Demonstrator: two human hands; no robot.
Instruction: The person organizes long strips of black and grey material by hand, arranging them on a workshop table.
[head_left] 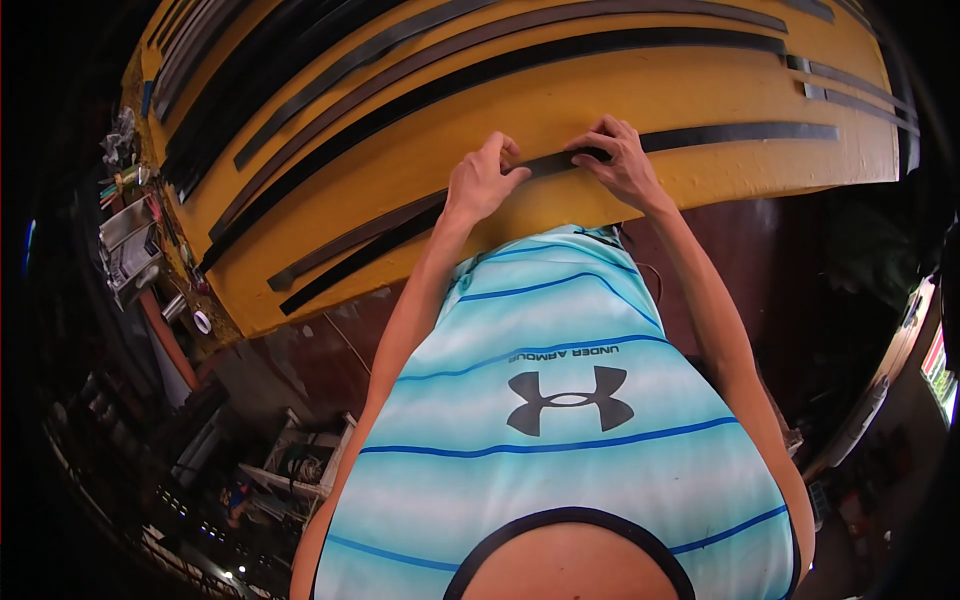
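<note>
A long, dark leather-like strip [552, 166] runs across the near part of the yellow table, passing under both hands. My left hand [487, 178] is closed about it with curled fingers, the thumb along its near edge. To the right, my right hand [617, 160] pinches the strip between thumb and fingers, where its black surface bends up slightly. Past this hand the black end [740, 134] lies flat. Left of my left hand, a brown strip [350, 240] and a black strip [365, 252] lie side by side; how they join beneath the hand is hidden.
More long black and brown strips [500, 65] lie across the yellow table [690, 95], with shorter pieces [860, 95] at its right end. A metal tray [128, 240], a white tape roll [202, 322] and small tools crowd the left edge. A wooden crate [300, 455] stands below.
</note>
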